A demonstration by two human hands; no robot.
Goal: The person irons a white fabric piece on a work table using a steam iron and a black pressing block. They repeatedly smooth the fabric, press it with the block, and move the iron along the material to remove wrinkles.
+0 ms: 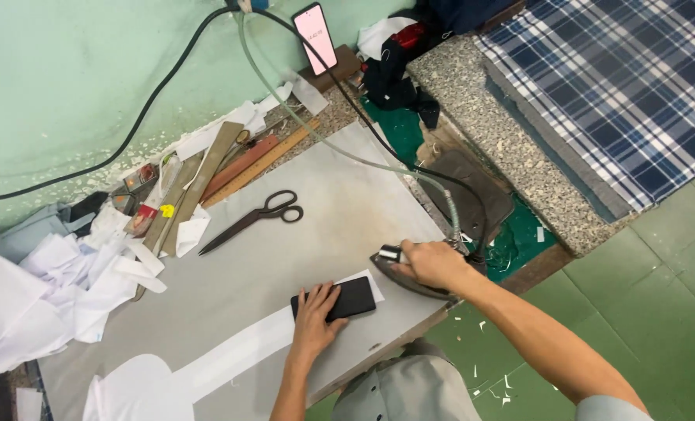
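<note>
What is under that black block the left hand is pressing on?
Under the black block lies the end of a long white fabric strip on the grey table; the left hand rests on the block. What the strip looks like beneath it is covered.

Bare forearms, a grey buttoned shirt [410,390], short grey sleeve [609,409] on the right arm

Black scissors [254,219], blue plaid cloth [628,78], green floor [659,296].

Single head-worn view, steeply down and close over the grey worktable [316,203].
</note>
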